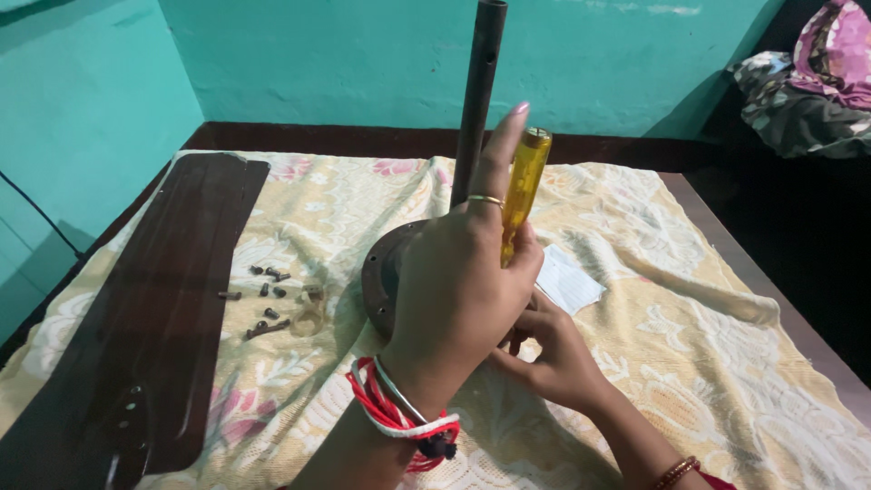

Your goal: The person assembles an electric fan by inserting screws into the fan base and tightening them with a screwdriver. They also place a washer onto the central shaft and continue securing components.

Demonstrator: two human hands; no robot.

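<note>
The left hand (458, 290), at the centre of the frame, is closed around the yellow translucent handle of a screwdriver (523, 186), which stands nearly upright; the index finger stretches up along the handle. A thin ring sits on one finger, and red and white bangles (399, 419) circle the wrist. The right hand (553, 358), just below and right of it, has its fingers curled in toward the base of the screwdriver, pinching something small there; what it is cannot be made out, as the left hand hides it.

Both hands work at a dark round ceiling fan motor (386, 272), lying on a floral cream cloth (708, 345), with its dark downrod (478, 91) rising straight to the top edge of the frame. A white slip of paper (569, 279) lies just right of the motor. Left of it is a scatter of small dark screws (265, 299), and further left a long dark fan blade (163, 308) runs to the lower left corner. Teal walls (318, 63) fill the top of the frame, and bundled fabric (807, 82) sits in the upper right.
</note>
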